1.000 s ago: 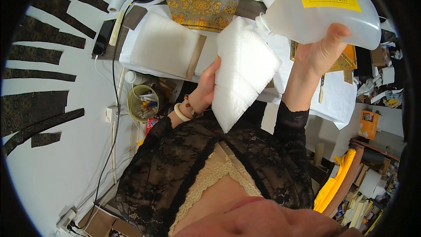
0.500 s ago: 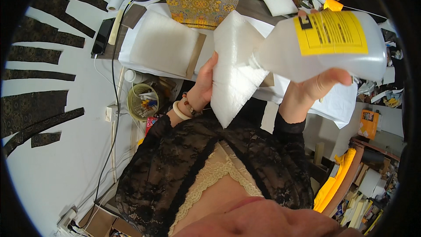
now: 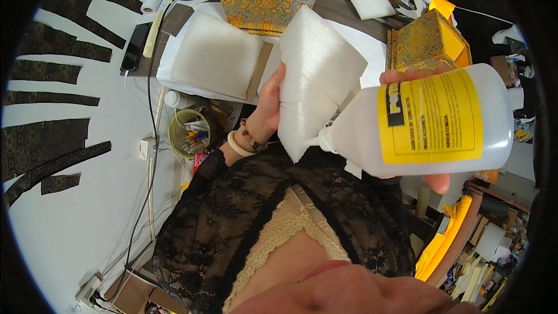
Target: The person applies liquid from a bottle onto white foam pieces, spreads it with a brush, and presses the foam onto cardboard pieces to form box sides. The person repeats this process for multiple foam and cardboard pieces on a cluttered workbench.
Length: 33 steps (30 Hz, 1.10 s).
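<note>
My left hand (image 3: 269, 102) grips a white foam sheet (image 3: 317, 70) by its left edge, thumb on the face turned up to me. The sheet is held tilted above the front of the table. In my right hand (image 3: 415, 75) is a large translucent glue bottle (image 3: 494, 119) with a yellow label, lying on its side. Its white nozzle (image 3: 322, 139) points left and reaches the sheet's lower right edge; whether it touches cannot be made out. Fingers show above the bottle and one fingertip below; the bottle hides the rest of that hand.
A second foam sheet (image 3: 218, 52) lies on white paper at the left of the table. Brocade-patterned boxes stand at the back (image 3: 264, 0) and right (image 3: 418, 40). Left of my arm is a bin of tools (image 3: 189, 134). A black cable (image 3: 152, 81) runs down the left.
The bottle has come down and nearer to me, its nozzle moving from the sheet's upper right side to its lower edge. The foam sheet has turned slightly, and the right brocade box is now uncovered.
</note>
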{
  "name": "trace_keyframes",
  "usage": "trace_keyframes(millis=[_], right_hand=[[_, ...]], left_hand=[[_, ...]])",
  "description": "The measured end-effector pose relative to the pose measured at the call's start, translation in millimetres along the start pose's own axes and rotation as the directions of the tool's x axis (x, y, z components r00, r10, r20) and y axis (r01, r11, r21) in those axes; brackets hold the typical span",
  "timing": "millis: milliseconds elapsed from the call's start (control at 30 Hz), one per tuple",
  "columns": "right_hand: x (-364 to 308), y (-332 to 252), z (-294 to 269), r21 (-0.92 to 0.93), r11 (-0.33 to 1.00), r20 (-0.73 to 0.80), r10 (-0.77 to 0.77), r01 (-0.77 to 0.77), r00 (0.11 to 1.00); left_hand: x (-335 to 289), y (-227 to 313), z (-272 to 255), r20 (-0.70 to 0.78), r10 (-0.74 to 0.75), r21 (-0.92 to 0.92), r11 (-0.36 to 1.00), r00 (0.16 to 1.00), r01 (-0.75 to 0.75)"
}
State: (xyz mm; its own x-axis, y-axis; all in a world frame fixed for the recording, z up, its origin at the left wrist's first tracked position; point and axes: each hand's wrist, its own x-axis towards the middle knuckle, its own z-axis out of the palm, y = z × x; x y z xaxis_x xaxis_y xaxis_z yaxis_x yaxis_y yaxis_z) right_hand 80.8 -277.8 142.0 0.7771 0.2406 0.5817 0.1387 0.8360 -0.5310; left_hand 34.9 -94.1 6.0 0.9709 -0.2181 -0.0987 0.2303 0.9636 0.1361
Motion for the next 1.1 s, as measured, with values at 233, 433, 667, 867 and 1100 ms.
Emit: trace_keyframes(millis=[233, 433, 667, 867, 1100], right_hand=[[37.9, 10.2, 8.5, -0.521, 0.854, -0.191, -0.124, 0.006, 0.974], [76.7, 19.3, -15.3, -0.54, 0.791, -0.001, -0.341, 0.286, 0.94], [53.2, 19.1, -7.2, -0.581, 0.802, -0.144, -0.267, 0.136, 0.953], [20.2, 9.2, -0.4, -0.303, 0.952, -0.077, -0.06, 0.033, 0.995], [55.5, 9.5, -25.9, -0.595, 0.775, -0.096, -0.329, 0.211, 0.939]], left_hand=[[0.1, -2.1, -3.5, 0.084, -0.001, -0.023, 1.0, 0.996, 0.003], [-0.4, -4.5, -2.1, 0.105, -0.009, -0.075, 0.997, 0.994, 0.017], [-1.9, -1.0, -1.2, 0.067, -0.004, -0.099, 0.995, 0.998, 0.011], [-0.2, -0.7, 9.3, -0.013, 0.059, 0.024, 0.998, 0.998, -0.059], [-1.8, -2.9, 0.2, 0.099, 0.015, -0.103, 0.995, 0.995, -0.005]])
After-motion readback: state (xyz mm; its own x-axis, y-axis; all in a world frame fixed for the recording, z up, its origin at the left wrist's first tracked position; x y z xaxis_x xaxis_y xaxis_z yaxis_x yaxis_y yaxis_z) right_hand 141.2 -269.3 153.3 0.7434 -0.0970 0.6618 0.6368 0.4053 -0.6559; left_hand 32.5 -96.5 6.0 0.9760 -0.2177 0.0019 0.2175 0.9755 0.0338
